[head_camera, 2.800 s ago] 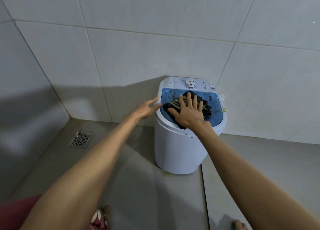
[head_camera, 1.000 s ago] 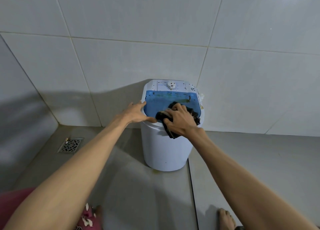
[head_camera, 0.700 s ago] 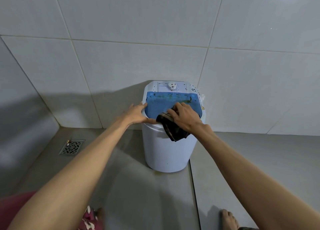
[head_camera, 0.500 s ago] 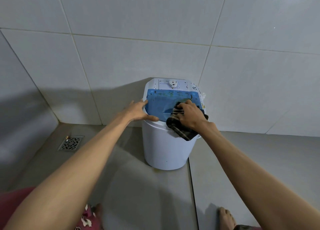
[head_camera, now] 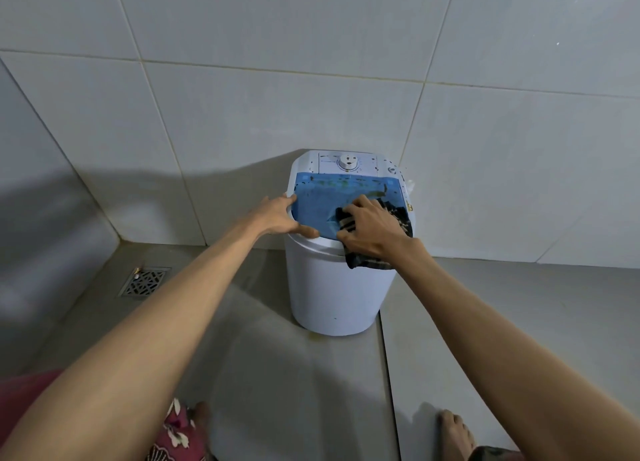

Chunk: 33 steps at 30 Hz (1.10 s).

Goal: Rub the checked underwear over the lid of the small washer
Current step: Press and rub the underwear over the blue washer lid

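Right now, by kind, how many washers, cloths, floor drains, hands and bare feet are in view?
Small white washer with blue lid: 1
Dark checked underwear cloth: 1
Square metal floor drain: 1
Hands: 2, left hand and right hand
Bare feet: 2, left foot and right foot
Total: 7

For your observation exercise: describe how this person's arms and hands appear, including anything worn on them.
Both arms are bare from the frame edge to the fingertips: no sleeves, gloves, watch, rings or bracelets show on the left hand or the right hand. Nails look short and unpainted.
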Each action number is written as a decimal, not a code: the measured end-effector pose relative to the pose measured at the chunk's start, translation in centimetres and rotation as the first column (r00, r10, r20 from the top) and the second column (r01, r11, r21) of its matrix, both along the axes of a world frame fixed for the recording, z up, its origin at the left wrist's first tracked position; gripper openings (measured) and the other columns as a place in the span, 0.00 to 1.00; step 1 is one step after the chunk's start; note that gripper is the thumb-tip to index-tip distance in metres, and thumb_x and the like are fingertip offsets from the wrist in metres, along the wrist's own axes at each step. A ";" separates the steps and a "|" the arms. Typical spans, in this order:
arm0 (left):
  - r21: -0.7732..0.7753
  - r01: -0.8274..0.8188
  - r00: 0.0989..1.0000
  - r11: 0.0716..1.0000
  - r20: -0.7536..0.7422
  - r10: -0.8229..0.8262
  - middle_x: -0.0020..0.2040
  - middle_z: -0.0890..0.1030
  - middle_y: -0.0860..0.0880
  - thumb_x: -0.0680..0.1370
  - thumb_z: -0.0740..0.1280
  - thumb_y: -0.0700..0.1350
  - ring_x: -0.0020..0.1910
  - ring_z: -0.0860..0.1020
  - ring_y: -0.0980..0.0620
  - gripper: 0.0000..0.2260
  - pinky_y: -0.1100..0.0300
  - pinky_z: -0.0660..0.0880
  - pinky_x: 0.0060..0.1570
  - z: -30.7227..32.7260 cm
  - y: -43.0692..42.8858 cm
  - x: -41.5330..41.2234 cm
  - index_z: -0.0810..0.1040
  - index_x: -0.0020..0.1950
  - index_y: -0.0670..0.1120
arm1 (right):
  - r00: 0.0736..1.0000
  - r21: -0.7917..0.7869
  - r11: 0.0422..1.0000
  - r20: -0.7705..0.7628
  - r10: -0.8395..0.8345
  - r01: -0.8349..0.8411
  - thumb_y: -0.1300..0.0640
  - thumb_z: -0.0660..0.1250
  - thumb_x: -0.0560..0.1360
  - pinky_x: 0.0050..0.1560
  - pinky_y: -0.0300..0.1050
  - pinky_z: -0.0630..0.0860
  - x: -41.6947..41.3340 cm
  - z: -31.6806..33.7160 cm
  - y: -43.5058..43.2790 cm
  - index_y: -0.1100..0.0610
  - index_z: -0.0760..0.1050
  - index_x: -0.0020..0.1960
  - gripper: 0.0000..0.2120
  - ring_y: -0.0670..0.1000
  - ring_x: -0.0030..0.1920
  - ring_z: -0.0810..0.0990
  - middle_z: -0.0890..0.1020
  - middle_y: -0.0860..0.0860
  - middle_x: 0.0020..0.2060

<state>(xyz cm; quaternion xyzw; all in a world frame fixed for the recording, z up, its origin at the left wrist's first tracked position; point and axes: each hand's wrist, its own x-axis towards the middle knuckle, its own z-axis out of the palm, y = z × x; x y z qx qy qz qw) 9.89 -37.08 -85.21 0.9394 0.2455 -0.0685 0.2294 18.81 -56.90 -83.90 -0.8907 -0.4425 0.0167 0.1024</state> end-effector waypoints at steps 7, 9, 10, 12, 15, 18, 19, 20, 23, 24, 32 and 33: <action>-0.018 0.019 0.998 1.000 0.058 -0.018 0.67 0.74 0.45 0.51 0.66 0.78 0.66 0.70 0.41 0.58 0.42 0.71 0.64 -0.5 0.2 0.1 0.64 0.76 0.52 | 0.996 -0.059 0.996 0.056 -0.063 0.066 0.38 0.63 0.72 0.63 0.56 0.67 -0.6 -0.1 1.7 0.57 0.73 0.58 0.26 0.58 0.63 0.68 0.74 0.54 0.58; -0.016 0.024 0.998 1.000 0.066 -0.023 0.66 0.74 0.45 0.49 0.64 0.79 0.64 0.72 0.42 0.59 0.43 0.72 0.62 -0.7 0.3 0.1 0.65 0.76 0.51 | 0.997 -0.058 0.995 -0.001 -0.080 0.080 0.42 0.64 0.73 0.64 0.56 0.65 -0.4 0.1 2.1 0.57 0.74 0.59 0.23 0.59 0.63 0.66 0.72 0.55 0.58; -0.015 0.023 0.998 1.000 0.059 -0.023 0.66 0.74 0.45 0.49 0.64 0.79 0.64 0.72 0.42 0.59 0.42 0.72 0.62 -0.8 0.4 0.2 0.65 0.76 0.51 | 0.996 -0.040 0.996 -0.031 -0.084 0.083 0.45 0.64 0.74 0.64 0.55 0.64 -0.3 0.1 2.1 0.57 0.74 0.59 0.20 0.58 0.63 0.66 0.72 0.55 0.58; -0.019 0.021 0.999 1.000 0.036 -0.020 0.67 0.74 0.46 0.47 0.64 0.80 0.65 0.71 0.41 0.62 0.41 0.72 0.63 -0.8 0.6 0.4 0.64 0.76 0.51 | 0.997 -0.009 0.998 -0.047 -0.067 0.067 0.50 0.60 0.76 0.66 0.55 0.64 0.0 -0.1 1.6 0.57 0.74 0.61 0.18 0.58 0.63 0.65 0.72 0.55 0.60; -0.016 0.034 0.999 0.999 -0.003 -0.034 0.67 0.74 0.45 0.48 0.65 0.81 0.67 0.70 0.40 0.62 0.41 0.71 0.64 -0.7 0.8 0.7 0.63 0.77 0.51 | 0.999 -0.063 0.997 -0.011 -0.035 0.035 0.53 0.56 0.78 0.67 0.55 0.64 1.1 0.5 0.1 0.52 0.74 0.67 0.19 0.59 0.65 0.65 0.71 0.55 0.61; 0.004 0.014 1.000 1.000 -0.008 -0.013 0.71 0.72 0.45 0.57 0.71 0.75 0.71 0.67 0.39 0.55 0.41 0.67 0.68 -0.5 0.8 0.7 0.60 0.79 0.52 | 0.997 -0.128 0.990 0.062 -0.051 0.059 0.53 0.56 0.79 0.68 0.57 0.63 1.8 0.5 -0.8 0.47 0.71 0.70 0.20 0.59 0.67 0.64 0.68 0.55 0.63; -0.002 0.006 1.000 1.000 -0.002 -0.007 0.72 0.71 0.45 0.59 0.72 0.73 0.72 0.66 0.39 0.54 0.42 0.66 0.69 -0.6 0.8 0.7 0.59 0.79 0.52 | 0.995 -0.129 0.989 0.077 -0.064 0.073 0.54 0.56 0.80 0.68 0.58 0.63 1.7 0.4 -0.6 0.47 0.71 0.70 0.19 0.59 0.67 0.64 0.68 0.55 0.64; -0.012 0.002 1.000 1.000 0.001 -0.002 0.73 0.70 0.45 0.60 0.73 0.72 0.72 0.65 0.40 0.53 0.42 0.66 0.69 -0.6 0.6 0.7 0.59 0.79 0.53 | 0.993 -0.123 0.989 0.088 -0.077 0.088 0.54 0.56 0.80 0.69 0.60 0.62 1.4 0.3 -0.2 0.48 0.72 0.69 0.18 0.60 0.67 0.64 0.67 0.56 0.64; -0.047 -0.004 1.000 0.999 0.013 0.004 0.72 0.70 0.45 0.57 0.72 0.73 0.71 0.66 0.40 0.55 0.42 0.67 0.68 -0.7 0.7 0.7 0.60 0.79 0.52 | 0.987 -0.090 0.985 0.066 -0.144 0.150 0.55 0.57 0.81 0.69 0.64 0.60 0.8 0.0 1.1 0.52 0.76 0.65 0.16 0.61 0.67 0.62 0.66 0.57 0.63; -0.053 -0.004 1.000 0.999 0.015 0.004 0.71 0.71 0.45 0.55 0.72 0.74 0.71 0.67 0.40 0.56 0.42 0.67 0.68 -0.7 0.7 0.7 0.60 0.78 0.52 | 0.986 -0.086 0.982 0.047 -0.162 0.165 0.55 0.57 0.81 0.69 0.64 0.60 0.6 0.0 1.4 0.51 0.77 0.64 0.15 0.61 0.66 0.62 0.66 0.57 0.62; -0.082 -0.012 0.999 0.997 0.033 0.014 0.70 0.71 0.46 0.53 0.74 0.73 0.68 0.69 0.42 0.56 0.45 0.68 0.68 -0.5 0.3 0.7 0.64 0.76 0.49 | 0.996 0.063 0.995 -0.037 -0.080 0.083 0.59 0.65 0.75 0.59 0.54 0.71 0.2 -0.3 1.5 0.51 0.71 0.68 0.21 0.60 0.60 0.68 0.76 0.56 0.58; -0.089 -0.004 0.999 0.996 0.038 0.007 0.70 0.72 0.46 0.49 0.71 0.74 0.69 0.69 0.42 0.59 0.45 0.68 0.68 -0.4 0.3 0.7 0.65 0.76 0.49 | 0.994 0.079 0.995 -0.094 -0.048 0.056 0.61 0.66 0.73 0.56 0.53 0.72 0.5 0.2 0.9 0.51 0.67 0.70 0.26 0.59 0.59 0.70 0.77 0.55 0.57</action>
